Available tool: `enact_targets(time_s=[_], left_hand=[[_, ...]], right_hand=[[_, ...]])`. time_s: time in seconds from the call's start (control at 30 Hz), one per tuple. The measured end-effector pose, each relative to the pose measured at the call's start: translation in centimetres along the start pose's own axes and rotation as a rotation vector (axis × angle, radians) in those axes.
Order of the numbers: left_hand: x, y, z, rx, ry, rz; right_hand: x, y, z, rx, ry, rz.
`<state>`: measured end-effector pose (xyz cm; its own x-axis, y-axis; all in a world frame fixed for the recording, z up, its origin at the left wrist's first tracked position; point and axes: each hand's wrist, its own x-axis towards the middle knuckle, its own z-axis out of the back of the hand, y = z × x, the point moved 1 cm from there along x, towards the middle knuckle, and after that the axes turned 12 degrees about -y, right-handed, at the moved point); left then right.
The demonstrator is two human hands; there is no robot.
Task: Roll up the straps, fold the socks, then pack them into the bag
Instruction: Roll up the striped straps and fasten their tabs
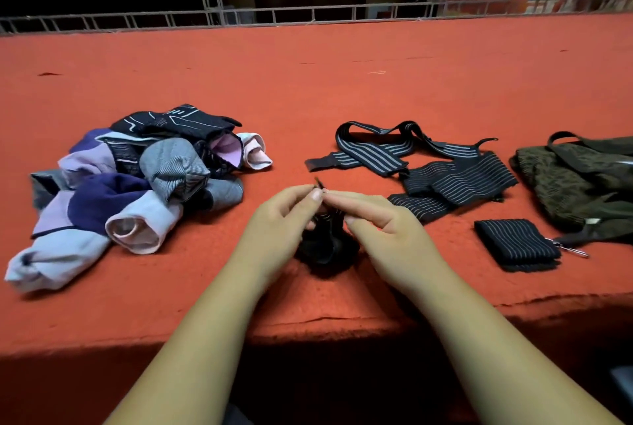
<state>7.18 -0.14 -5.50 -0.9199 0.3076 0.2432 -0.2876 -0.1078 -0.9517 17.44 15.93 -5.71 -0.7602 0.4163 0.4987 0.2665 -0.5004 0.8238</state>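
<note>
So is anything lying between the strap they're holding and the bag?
Yes. Between the strap, pinched by the left hand and right hand, and the bag on the right lie a rolled strap and some loose straps. Both lie flat, so lifting over them should probably work.
</note>
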Motion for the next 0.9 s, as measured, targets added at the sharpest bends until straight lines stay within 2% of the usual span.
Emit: enact_targets(time_s=[0.2,0.33,0.43,0.6,0.67,0.7,0.77,0.83,0.9], left_hand=[[-0.3,1.1,0.1,-0.241,0.029,0.105],[-0.3,0.9,0.2,-0.266,0.009,0.088],[-0.3,1.0,0.2,-0.3,0.037,0.117],[-1.0,1.0,-0.5,-0.104,0.035,0.106],[-0.9,1.2,-0.6,-0.039,0.007,0.043],[-0.8,1.2,-0.5,0.017,-0.022,0.003],[-0.7,1.1,-0.4,0.104,-0.062,-0.055],[-0.7,1.2,-0.3,0.067,-0.059,-0.046],[-0.8,1.1,-0.2,-0.029,-0.027,-0.001]], right_hand=[[-0.6,0.4,-0.2,0.243,0.081,-0.162],[-0.8,0.2,-0.1,0.172,-0.038,-0.169],[-0.8,-0.3,0.0,0.122,-0.039,-0.168],[-0.5,-1.1,-0.6,0.283,-0.007,-0.313],[-0.3,-1.3,-0.7,0.298,-0.019,-0.332],[-0.3,-1.5,-0.6,0.256,-0.041,-0.319],[-0.1,-1.6,-0.1,0.024,-0.089,-0.197],[0.1,-1.5,0.3,-0.204,-0.109,-0.049],[0.3,-1.8,0.6,-0.248,-0.067,-0.016]])
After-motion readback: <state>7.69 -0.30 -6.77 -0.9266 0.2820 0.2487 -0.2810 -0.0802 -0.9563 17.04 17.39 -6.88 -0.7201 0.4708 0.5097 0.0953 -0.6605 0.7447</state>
